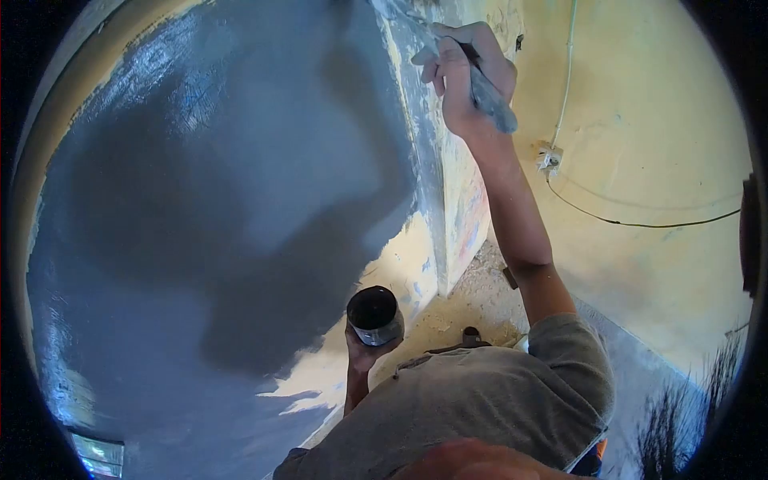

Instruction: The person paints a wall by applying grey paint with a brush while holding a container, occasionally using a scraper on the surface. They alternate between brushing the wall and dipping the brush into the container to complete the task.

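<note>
High up in the head view, my right hand (478, 76) is closed around a paintbrush (494, 106). Its paint-smeared handle sticks out below the fist, and its head reaches up and left to the wall's corner edge, partly cut off at the top of the frame. My left hand (364, 354), low in the middle, grips a small paint can (384, 330) from below. The can's open top is dark inside; the paint level cannot be made out. Dark grey paint covers most of the wall (280, 184) before me, wet and shiny in places.
Bare cream patches (320, 368) show along the lower right of the grey wall. To the right stands a yellowish wall (640, 120) with a small electrical box (549, 158) and a loose cable (640, 224). Dark bristly strands (668, 424) show at lower right.
</note>
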Available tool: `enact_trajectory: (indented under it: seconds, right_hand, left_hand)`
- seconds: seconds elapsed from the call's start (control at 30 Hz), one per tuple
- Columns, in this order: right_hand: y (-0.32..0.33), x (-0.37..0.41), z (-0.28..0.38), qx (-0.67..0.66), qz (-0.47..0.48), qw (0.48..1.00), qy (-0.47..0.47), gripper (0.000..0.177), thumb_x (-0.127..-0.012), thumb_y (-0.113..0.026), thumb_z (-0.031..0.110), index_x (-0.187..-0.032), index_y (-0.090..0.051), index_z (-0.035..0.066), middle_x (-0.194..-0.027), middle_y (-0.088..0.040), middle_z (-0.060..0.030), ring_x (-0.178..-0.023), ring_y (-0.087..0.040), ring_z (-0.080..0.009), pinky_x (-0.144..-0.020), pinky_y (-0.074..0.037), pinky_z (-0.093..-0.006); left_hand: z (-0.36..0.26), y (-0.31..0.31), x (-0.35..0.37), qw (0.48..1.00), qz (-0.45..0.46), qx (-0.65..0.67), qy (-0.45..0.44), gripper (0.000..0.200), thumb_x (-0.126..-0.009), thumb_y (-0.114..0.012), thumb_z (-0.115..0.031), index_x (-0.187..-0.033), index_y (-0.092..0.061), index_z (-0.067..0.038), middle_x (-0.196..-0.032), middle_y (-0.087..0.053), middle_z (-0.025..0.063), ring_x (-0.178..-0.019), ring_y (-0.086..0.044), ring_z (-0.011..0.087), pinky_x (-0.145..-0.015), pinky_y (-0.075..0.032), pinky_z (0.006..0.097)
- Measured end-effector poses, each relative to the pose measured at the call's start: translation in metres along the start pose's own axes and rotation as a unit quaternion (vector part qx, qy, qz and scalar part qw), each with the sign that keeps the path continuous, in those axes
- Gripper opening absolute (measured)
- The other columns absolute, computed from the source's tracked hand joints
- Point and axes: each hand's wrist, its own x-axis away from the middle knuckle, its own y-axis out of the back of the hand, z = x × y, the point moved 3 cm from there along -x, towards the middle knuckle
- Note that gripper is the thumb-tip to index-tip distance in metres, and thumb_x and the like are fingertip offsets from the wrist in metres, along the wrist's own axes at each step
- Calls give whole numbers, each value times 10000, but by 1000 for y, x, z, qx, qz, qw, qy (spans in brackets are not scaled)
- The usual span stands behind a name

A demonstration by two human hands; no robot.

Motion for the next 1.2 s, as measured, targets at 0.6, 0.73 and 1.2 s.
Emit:
enact_trajectory:
  seconds: [0.6,0.73,1.2]
  right_hand:
    - [38,68,35,-34,-31,983,-177,192,-931,-495,138,-846,-527,-31,-648,-599,-129,-492,-567,-147,-413,-406,-265]
    - [10,58,3,-335,-169,896,-236,169,-949,-494,156,-909,-498,-8,-673,-564,-122,-510,-573,-187,-399,-408,-291]
    - [81,344,-47,-60,-263,758,-594,227,-944,-437,194,-826,-498,11,-592,-577,-136,-388,-495,-193,-343,-371,-310]
  left_hand:
    - [5,-6,-16,999,38,1,12,855,-506,-918,-101,-1253,-503,-71,-1157,-629,82,-1049,-615,203,-913,-502,368]
    - [28,-8,-15,987,18,91,129,892,-504,-918,-98,-1280,-480,-66,-1162,-623,85,-1061,-606,216,-934,-485,381]
    - [8,-23,-16,999,15,37,33,837,-486,-926,-116,-1230,-547,-63,-1163,-627,69,-1064,-608,226,-939,-500,396]
